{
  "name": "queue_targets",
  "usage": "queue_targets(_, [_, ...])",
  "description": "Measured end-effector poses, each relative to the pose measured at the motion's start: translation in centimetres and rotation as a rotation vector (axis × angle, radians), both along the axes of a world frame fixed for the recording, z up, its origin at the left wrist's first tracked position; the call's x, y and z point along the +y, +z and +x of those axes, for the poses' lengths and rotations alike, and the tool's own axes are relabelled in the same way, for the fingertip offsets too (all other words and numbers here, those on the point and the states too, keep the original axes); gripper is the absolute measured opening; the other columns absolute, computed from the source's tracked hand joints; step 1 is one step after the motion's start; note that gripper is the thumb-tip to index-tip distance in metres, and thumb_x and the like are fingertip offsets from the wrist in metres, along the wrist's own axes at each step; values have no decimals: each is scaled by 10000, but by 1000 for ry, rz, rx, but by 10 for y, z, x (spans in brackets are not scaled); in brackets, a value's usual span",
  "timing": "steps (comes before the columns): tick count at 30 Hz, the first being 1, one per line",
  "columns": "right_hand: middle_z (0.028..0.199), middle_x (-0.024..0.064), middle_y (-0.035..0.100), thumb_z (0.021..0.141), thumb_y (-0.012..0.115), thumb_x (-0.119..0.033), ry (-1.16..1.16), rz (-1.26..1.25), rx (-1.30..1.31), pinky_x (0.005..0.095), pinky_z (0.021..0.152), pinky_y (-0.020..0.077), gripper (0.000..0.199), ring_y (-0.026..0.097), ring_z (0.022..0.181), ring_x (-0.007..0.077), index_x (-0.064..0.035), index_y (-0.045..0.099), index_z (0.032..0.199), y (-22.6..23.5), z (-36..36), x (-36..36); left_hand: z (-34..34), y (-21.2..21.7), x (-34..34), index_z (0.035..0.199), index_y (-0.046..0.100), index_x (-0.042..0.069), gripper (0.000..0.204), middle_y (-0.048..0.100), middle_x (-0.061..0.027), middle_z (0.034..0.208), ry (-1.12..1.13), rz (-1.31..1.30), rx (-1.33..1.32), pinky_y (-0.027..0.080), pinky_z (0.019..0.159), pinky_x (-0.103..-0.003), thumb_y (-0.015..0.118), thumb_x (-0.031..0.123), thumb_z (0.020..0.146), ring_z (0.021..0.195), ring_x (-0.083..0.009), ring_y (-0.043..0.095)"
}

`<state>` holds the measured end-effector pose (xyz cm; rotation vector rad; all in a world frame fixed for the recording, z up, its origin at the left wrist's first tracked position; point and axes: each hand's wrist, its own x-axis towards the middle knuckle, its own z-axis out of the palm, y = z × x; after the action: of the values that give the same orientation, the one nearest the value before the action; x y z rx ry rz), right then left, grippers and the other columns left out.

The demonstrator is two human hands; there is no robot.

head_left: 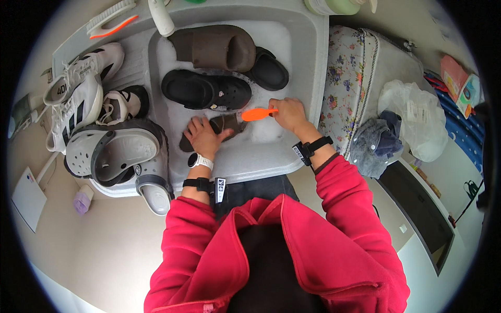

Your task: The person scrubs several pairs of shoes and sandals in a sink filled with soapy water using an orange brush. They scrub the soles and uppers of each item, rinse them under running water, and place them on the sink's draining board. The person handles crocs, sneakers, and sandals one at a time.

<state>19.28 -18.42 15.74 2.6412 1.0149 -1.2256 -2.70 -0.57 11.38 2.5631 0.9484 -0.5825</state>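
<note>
My right hand [290, 114] is closed around the handle of an orange scrubbing brush [257, 114]. The brush's oval head reaches the right end of a small brown slide sandal [225, 124] in the grey sink. On the sandal's left part lies my left hand [202, 136], fingers spread, palm pressing down. Part of the sandal is hidden beneath that hand. Just beyond it are a black clog [201, 89], a larger brown slide sandal [211, 48] and another black clog [268, 69], all in foamy water.
The grey sink [305, 94] has a ribbed ledge at its left, stacked with white sneakers [83, 107] and grey clogs [125, 151]. A white-bristled brush [110, 20] and a white bottle [161, 16] are at the back. A flowered cover [344, 78] and a plastic bag [412, 115] are at right.
</note>
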Motion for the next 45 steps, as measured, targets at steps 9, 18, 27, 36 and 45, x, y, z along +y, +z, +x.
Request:
queue_targets(9, [804,26,704,771,656,-103,87,256,-177,403,938,353,118,618,922,220,-175,688,859,-30,2,-9,-17,-17,31,1420,388,74,1133,460,-111,1379,-248,-231,286,276,1103,-599,934,428,493,1309,-335,413])
queue_targets(18, [860,31,706,771,642,-75,73,258,-35,387,937,332,136,604,947,213,-167,691,859,-18,-22,22,-29,-34,30,1366,444,93,1004,450,-120,1356,-185,-237,156,304,1084,-614,925,373,530,1279,-354,416])
queue_targets(27, [845,71,688,793,660,-107,58,217,46,402,885,352,162,595,956,240,-172,675,941,-37,-38,29,-28,-43,23,1383,445,82,967,453,-132,1345,-161,-212,154,328,1068,-603,901,374,582,1281,-370,413])
queue_targets(36, [898,108,720,907,574,-214,-71,-158,-179,467,769,465,214,688,893,303,-107,623,1087,1,-18,11,-14,-24,38,1313,514,135,904,541,-105,1260,-239,-173,168,381,979,-506,891,469,562,1199,-307,491])
queue_targets(45, [1043,176,700,968,517,-193,-720,191,168,447,817,517,345,674,951,352,-97,571,1295,47,-67,-36,4,-18,60,1287,609,-7,736,684,-209,1169,142,-663,259,509,919,-377,799,465,755,1063,-317,668])
